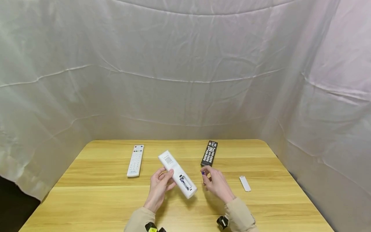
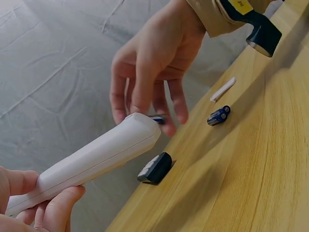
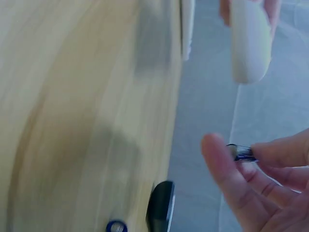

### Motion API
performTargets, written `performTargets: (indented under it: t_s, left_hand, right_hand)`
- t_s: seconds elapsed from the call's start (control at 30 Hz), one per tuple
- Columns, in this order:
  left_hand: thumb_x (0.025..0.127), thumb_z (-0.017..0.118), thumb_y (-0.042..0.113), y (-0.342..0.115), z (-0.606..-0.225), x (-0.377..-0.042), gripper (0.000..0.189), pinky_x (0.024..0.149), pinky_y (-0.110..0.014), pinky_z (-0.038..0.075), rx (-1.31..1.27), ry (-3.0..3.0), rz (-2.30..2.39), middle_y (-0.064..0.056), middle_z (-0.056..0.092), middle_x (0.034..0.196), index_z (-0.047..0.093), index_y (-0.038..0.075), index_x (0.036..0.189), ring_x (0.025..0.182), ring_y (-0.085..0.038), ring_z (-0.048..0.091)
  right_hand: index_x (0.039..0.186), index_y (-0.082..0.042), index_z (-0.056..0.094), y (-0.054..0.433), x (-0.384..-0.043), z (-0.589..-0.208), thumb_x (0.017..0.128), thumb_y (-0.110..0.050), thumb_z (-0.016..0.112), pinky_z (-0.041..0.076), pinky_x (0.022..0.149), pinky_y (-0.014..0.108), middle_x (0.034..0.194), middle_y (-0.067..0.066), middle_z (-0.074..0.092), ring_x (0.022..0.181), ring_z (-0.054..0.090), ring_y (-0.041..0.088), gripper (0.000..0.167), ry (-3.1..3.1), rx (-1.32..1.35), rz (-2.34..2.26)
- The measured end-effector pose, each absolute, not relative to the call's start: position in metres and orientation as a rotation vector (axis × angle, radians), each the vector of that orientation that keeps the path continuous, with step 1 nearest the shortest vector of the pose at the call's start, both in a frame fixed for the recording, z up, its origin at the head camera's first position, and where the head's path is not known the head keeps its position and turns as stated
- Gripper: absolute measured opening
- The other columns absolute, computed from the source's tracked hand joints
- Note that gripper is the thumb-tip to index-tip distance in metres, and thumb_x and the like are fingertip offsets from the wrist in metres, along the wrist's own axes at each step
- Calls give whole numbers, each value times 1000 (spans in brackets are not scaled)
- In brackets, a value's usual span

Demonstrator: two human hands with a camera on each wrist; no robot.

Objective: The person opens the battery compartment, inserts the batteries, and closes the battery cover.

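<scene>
The left hand [image 1: 159,187] grips a long white plastic remote with its battery bay uncovered [image 1: 178,170], thumb on the back face and fingers beneath; this remote is raised over the yellow wood-grain table [image 1: 87,206], back upward. It should feel light, stiff and rather slick, so its long edges seem the surest hold, clear of the bay. Right of the remote's open-bay end and apart from it, the right hand [image 1: 216,183] pinches a small blue cylindrical battery [image 3: 244,153] between thumb and forefinger, other fingers loosely bent; rigid and smooth, it probably rolls unless taken by its round sides. Farther right of the remote lies a slim white plastic cover [image 1: 244,183], and the left wrist view shows two blue loose batteries [image 2: 218,116] past its bay end. Beyond the remote, a black remote with pale buttons [image 1: 209,153] lies to its right, a second white remote [image 1: 135,161] to its left, and behind everything hangs pale grey cloth [image 1: 185,100].
</scene>
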State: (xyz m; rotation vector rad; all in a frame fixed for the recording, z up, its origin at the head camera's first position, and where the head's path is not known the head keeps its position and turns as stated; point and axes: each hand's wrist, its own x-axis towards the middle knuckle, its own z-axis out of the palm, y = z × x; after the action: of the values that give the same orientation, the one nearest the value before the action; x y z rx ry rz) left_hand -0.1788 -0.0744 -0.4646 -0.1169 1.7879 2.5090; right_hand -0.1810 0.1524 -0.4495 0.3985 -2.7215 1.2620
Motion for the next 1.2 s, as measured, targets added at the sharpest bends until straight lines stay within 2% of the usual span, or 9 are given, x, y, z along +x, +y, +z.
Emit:
performTargets:
  t_s: [0.07,0.17,0.23,0.33,0.47,0.7,0.9,1.2]
  left_hand:
    - [101,60,16,-75,-464,-179,48,76,-24,65,-114,1779,2512,-2,69,98,42,-8,138,80,-8,68]
    - [101,60,15,-75,-464,-179,48,77,-24,65,-102,1766,2517,-1,69,98,41,-9,138,80,-8,68]
    - [101,60,15,-75,-463,-180,49,78,-24,65,-100,1752,2524,-1,69,98,41,-9,138,80,-8,68]
    - [101,60,14,-76,-463,-180,48,80,-25,65,-98,1749,2522,-2,69,99,41,-10,138,82,-8,69]
    - [100,60,13,-76,-463,-180,47,80,-25,65,-119,1744,2518,-2,69,98,42,-9,137,82,-8,69]
    - [100,61,13,-75,-462,-181,46,78,-24,65,-130,1736,2522,0,69,95,43,-8,137,80,-8,68]
    - [100,61,14,-76,-462,-181,48,79,-25,65,-121,1733,2515,-1,70,97,42,-9,138,81,-9,69]
    - [100,61,14,-77,-464,-180,48,79,-25,65,-138,1733,2514,-1,69,96,42,-9,138,80,-9,67]
  right_hand:
    - [118,3,60,150,-178,-447,95,7,56,61,49,28,100,24,64,66,67,22,24,-2670,409,1411]
    - [121,5,60,148,-176,-445,94,10,56,65,58,34,101,26,62,69,66,17,28,-2618,464,1506]
    - [123,6,60,147,-174,-444,92,12,56,66,62,34,101,25,62,69,66,15,32,-2595,523,1512]
    - [126,7,61,146,-173,-444,91,12,58,66,66,32,100,25,63,71,69,20,35,-2559,601,1508]
    - [120,3,66,144,-171,-446,91,6,65,65,73,24,103,24,70,82,73,27,29,-2511,626,1477]
    - [107,-4,72,143,-170,-450,88,-5,73,63,83,26,96,9,76,86,72,15,19,-2376,615,1415]
    - [102,-3,72,142,-170,-450,89,-6,73,65,85,27,97,12,77,88,74,15,14,-2289,633,1520]
    - [96,2,72,140,-171,-452,84,6,75,67,74,28,94,20,74,84,76,12,13,-2188,778,1580]
